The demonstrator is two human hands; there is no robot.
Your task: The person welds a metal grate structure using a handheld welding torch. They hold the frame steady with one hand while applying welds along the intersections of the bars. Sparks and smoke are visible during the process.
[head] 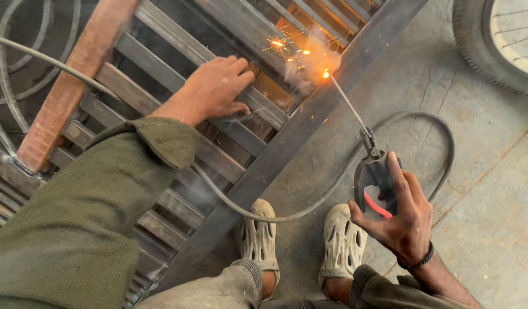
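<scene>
Right hand (402, 220) grip clamped on electrode holder (376, 171) (thin rod sparking); left hand (215, 86) flat, fingers apart, on steel slats (161, 74).

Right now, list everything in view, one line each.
metal frame: one, dark grey steel with cross slats, lying across the left and centre
rusty bar: one, reddish brown, upper left on the frame
welding rod: one, thin grey, sparking at the frame's edge
rod holder: one, grey with red grip, lower right
cable: one, grey, looping over the floor
tyre: one, dark, top right
concrete floor: grey, right side
shoes: two, cream, bottom centre
left hand: pressing a slat
right hand: gripping the rod holder
</scene>
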